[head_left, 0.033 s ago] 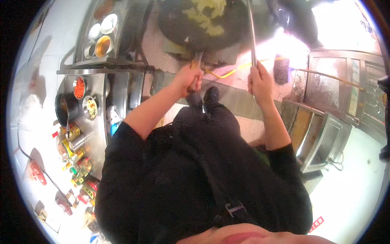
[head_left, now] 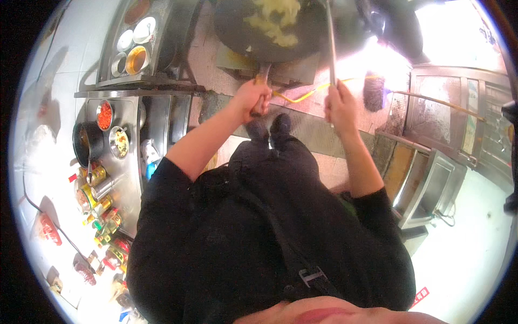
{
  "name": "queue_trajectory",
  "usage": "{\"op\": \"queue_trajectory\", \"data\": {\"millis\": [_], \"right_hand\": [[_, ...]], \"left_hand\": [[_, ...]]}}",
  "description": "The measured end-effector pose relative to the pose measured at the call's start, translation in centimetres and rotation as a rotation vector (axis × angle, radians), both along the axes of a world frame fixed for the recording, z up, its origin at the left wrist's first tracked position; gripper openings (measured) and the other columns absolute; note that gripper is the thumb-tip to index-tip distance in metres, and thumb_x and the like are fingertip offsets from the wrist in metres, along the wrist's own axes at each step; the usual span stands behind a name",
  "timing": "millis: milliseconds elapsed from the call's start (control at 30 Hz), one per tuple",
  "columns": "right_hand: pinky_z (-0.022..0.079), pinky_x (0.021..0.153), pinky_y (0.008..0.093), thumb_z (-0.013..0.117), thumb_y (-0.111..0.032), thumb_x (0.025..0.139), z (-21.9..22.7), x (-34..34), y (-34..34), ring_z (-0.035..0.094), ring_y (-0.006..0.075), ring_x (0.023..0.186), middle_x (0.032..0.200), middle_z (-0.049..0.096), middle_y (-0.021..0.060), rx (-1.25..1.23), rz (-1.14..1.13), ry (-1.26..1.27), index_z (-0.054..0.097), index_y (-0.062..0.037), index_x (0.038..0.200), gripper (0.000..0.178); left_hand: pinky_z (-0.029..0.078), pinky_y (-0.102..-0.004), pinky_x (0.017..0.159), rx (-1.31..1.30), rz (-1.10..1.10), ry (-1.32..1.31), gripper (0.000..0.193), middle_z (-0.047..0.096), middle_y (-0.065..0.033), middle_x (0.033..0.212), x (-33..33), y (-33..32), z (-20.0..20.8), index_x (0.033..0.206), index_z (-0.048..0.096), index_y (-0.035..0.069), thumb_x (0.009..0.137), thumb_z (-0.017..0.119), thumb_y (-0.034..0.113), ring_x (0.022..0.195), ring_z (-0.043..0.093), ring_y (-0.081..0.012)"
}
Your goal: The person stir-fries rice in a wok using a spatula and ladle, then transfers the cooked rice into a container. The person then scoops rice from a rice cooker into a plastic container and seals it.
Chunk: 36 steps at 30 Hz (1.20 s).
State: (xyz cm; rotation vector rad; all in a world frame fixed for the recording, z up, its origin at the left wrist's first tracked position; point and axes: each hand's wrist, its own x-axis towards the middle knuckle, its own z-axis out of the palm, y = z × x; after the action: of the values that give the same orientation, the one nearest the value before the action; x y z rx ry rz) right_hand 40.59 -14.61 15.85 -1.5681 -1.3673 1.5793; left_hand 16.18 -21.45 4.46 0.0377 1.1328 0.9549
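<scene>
My left hand (head_left: 253, 100) is closed around the handle of a large dark wok (head_left: 232, 35), which lies at the top of the view. Soft yellow pieces of food (head_left: 280, 20) that look like egg are spread over the wok's middle. My right hand (head_left: 342, 110) grips the lower end of a long-handled metal utensil (head_left: 332, 48). Its shaft runs up along the wok's right side. The working end lies beyond the picture's top edge, so I cannot tell whether it is a ladle or a spatula.
Left, a steel counter holds a bowl of chopped red food (head_left: 105, 116), a bowl of pale pieces (head_left: 122, 143), a black pot (head_left: 81, 146) and several bottles (head_left: 110, 221). An orange-filled bowl (head_left: 137, 60) stands farther off. Right are a dark brush (head_left: 373, 94), a yellow hose (head_left: 299, 99) and a steel basin (head_left: 434, 186).
The wok has shifted slightly to the right and up. My right hand and the utensil's shaft have moved a little to the left.
</scene>
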Motion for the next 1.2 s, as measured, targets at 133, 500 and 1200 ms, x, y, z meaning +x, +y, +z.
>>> {"op": "queue_trajectory", "data": {"millis": [133, 500, 1200], "right_hand": [[0.034, 0.039, 0.0217, 0.051, -0.019, 0.1, -4.0, -6.0, 1.2, 0.043, 0.0073, 0.048, 0.069, 0.048, 0.0014, -0.241, -0.11, 0.074, 0.055, -0.0047, 0.105, 0.016], [0.034, 0.038, 0.0249, 0.053, -0.022, 0.099, -9.1, -7.2, 5.7, 0.043, 0.0096, 0.047, 0.071, 0.051, 0.0046, -0.259, -0.019, 0.156, 0.054, -0.0056, 0.095, 0.017], [0.049, 0.079, 0.0508, 0.051, -0.023, 0.098, -7.8, -5.5, -0.9, 0.065, 0.0443, 0.09, 0.096, 0.065, 0.0289, 0.239, 0.475, -0.484, 0.054, -0.0025, 0.128, 0.037]], "left_hand": [[0.045, -0.0358, 0.041, 0.0, 0.013, -0.017, 0.012, 0.053, -0.0067, 0.062, 0.0, 3.9, -2.8, 0.077, 0.053, 0.005, 0.086, 0.06, 0.007, 0.048, 0.053, -0.0177], [0.047, -0.0341, 0.042, 0.088, -0.001, 0.059, 0.011, 0.055, -0.0059, 0.065, 0.2, 3.9, -7.0, 0.089, 0.052, 0.007, 0.085, 0.062, 0.009, 0.05, 0.055, -0.0172], [0.044, -0.0302, 0.043, 0.06, -0.058, -0.035, 0.011, 0.053, -0.0025, 0.065, -0.2, 4.5, -3.3, 0.08, 0.051, 0.008, 0.087, 0.059, 0.01, 0.048, 0.051, -0.0139]]}}
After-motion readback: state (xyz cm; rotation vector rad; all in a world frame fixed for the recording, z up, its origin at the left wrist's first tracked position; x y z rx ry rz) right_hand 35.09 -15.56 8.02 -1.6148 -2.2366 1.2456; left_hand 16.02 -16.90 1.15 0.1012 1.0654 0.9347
